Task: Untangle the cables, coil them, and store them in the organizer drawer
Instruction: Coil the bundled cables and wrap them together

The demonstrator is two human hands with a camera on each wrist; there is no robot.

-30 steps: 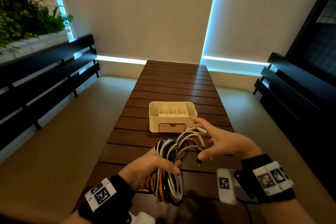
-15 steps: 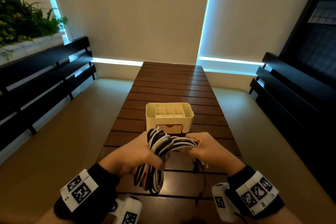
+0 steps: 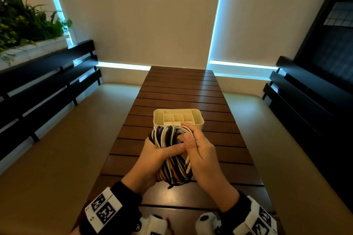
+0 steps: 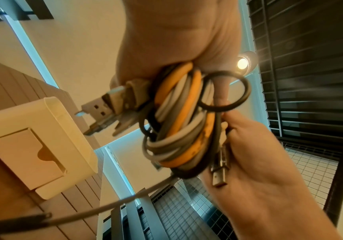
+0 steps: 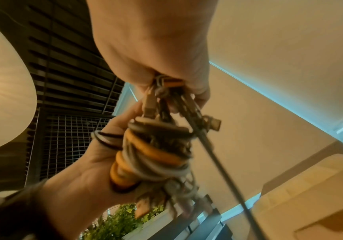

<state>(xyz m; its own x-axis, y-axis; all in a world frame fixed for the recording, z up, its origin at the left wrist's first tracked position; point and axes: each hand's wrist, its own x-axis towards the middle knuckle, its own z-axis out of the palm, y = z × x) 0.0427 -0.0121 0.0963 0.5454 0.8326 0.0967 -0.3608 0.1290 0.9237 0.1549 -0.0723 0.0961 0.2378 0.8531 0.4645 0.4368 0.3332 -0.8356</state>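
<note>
While the cable bundle (image 3: 172,150) is held above the table (image 3: 181,89), just in front of the organizer (image 3: 178,118), the left hand (image 3: 152,158) is wrapped round the coils and the right hand (image 3: 200,156) is closed on loose ends. Plugs should be tucked in before the shut drawer (image 4: 26,155) is opened. Benches (image 3: 47,82) and blinds are noted around.

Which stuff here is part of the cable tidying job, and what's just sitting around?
Job: cable bundle, in left hand and right hand; organizer with shut drawer.
Around: table, benches, plants.
</note>
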